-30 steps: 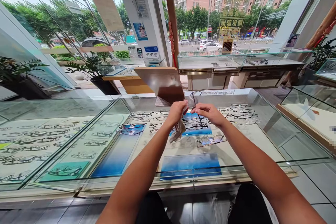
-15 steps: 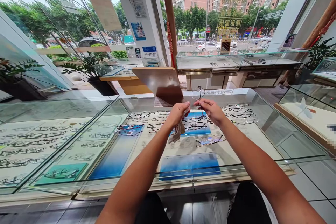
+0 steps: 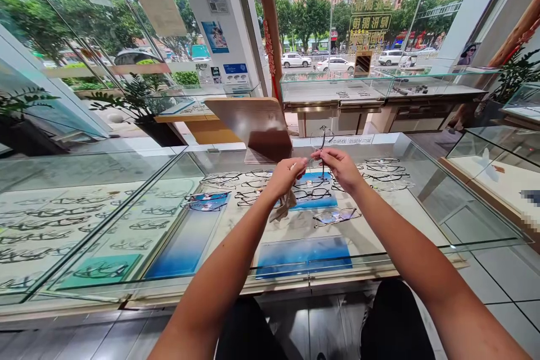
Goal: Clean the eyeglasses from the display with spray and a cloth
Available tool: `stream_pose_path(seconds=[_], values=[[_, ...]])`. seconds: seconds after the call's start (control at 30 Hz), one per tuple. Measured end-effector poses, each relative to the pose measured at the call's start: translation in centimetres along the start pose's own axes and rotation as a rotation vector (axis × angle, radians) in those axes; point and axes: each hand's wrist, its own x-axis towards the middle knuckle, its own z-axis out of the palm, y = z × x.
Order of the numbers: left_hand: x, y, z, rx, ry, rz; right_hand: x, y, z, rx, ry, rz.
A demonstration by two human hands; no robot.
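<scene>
Thin-framed eyeglasses [image 3: 324, 136] are held upright above the glass display case [image 3: 379, 149]. My right hand [image 3: 340, 167] pinches them at their lower part, with a dark temple hanging below the fingers. Close by on the left, my left hand [image 3: 289, 175] is closed round a crumpled beige-grey cloth [image 3: 283, 207], which hangs under it. The fingertips of both hands nearly meet beside the glasses; whether the left ones touch the frame cannot be made out. Several pairs of glasses lie inside the case, among them one pair [image 3: 336, 216] below my right hand.
A brown board [image 3: 257, 124] stands tilted behind the case. Blue panels [image 3: 304, 257] lie inside it. More display cases stand at the left [image 3: 50, 180], right [image 3: 498, 163] and by the window [image 3: 329, 90]. A potted plant [image 3: 145, 107] is at the back left.
My left hand has come closer to my right hand and the glasses. The glasses have turned slightly in my right hand. The whole view has tilted down a little.
</scene>
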Motion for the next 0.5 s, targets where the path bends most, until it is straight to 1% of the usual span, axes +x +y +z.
stream_pose_path(seconds=[0.07,0.13,0.23,0.3,0.4,0.43,0.5], values=[[0.2,0.0,-0.3,-0.053,0.042,-0.037,0.0,-0.2,0.0,0.023,0.017,0.011],[0.5,-0.4,-0.7,-0.082,0.112,-0.082,0.0,-0.4,0.0,0.056,0.033,0.020],[1.1,-1.4,-1.4,-0.047,0.221,-0.125,0.0,-0.6,-0.2,0.079,0.047,0.030],[1.3,-2.3,-1.8,0.058,0.261,-0.081,0.1,-0.7,-0.3,0.069,0.047,0.033],[1.5,-3.4,-2.4,0.355,0.294,0.024,0.1,-0.8,-0.5,0.054,0.042,0.032],[1.6,-3.7,-2.5,0.441,0.297,0.038,0.1,-0.8,-0.5,0.053,0.041,0.031],[1.6,-4.1,-2.6,0.535,0.294,0.026,0.1,-0.9,-0.6,0.061,0.043,0.027]])
